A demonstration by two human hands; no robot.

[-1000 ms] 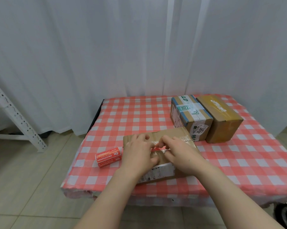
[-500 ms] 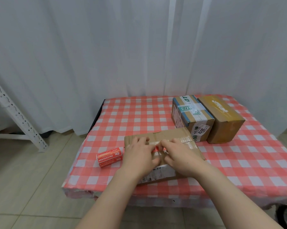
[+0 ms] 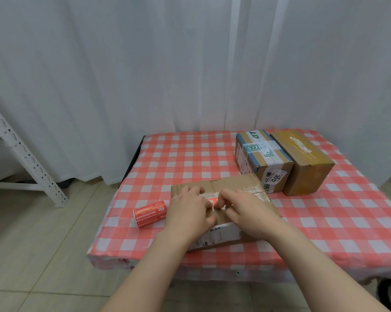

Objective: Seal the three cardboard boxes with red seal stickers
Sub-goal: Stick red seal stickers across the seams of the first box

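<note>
a flat cardboard box [image 3: 232,185] lies near the front edge of a table [image 3: 190,158] covered with a red and white checked cloth, with a white printed label on its near side. both hands rest on its top. the left hand [image 3: 187,212] lies palm down on the left part of the lid, its fingers fairly straight and pointing away, its thumb stretched out toward the middle. it grips nothing. the right hand [image 3: 248,212] sits on the right part of the lid with its fingers bent and their tips down at a small red seal sticker [image 3: 213,202], which shows between the two hands along the taped centre seam. whether those fingertips pinch the sticker or only press on it i cannot tell. a red sticker roll [image 3: 150,213] with white print lies on its side on the cloth just left of the flat box, close to the left hand. toward the back right stand two taller boxes side by side and touching: a taped box [image 3: 262,158] with white and green tape and blue edges, and to its right a plain brown box [image 3: 302,161]. the taped box stands just behind the far right corner of the flat box. a white curtain [image 3: 190,64] hangs behind the table, and a white metal rack [image 3: 21,152] stands on the tiled floor [image 3: 44,255] to the left.
</note>
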